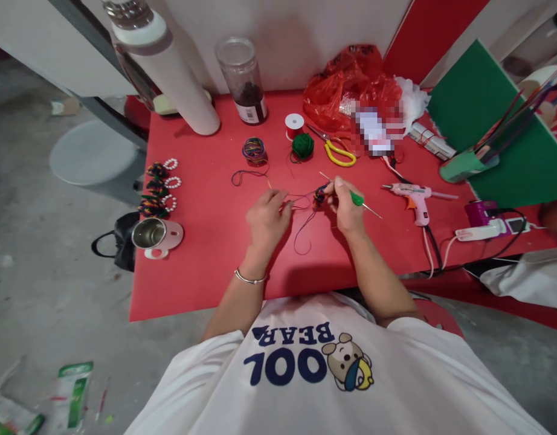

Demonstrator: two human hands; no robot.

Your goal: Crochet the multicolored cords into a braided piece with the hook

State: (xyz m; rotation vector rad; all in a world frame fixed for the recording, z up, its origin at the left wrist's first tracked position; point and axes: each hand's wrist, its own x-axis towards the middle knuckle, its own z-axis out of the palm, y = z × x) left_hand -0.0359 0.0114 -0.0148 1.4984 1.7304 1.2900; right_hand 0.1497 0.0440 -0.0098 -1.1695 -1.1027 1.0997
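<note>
My right hand (348, 208) is closed around a green-handled crochet hook (357, 198), whose metal shaft sticks out at both ends. Its fingertips also pinch a small dark multicoloured crocheted piece (319, 197). To the left, my left hand (268, 219) has its thumb and fingers drawn together on a thin strand of yarn (301, 196) that runs across to the piece. A loose tail curls on the red table (206, 254) between the hands. Beyond my left hand sits a multicoloured yarn ball (254, 150), with a dark green yarn ball (302, 146) to its right.
Behind are a white spool (294, 124), yellow-handled scissors (339, 153), a clear jar (244, 84) and a white bottle (179, 78). A pink glue gun (414, 198) with cords lies right. Left are a mug (157, 235) and several crocheted pieces with bead loops (154, 188). Another person's sleeve (527, 278) shows right.
</note>
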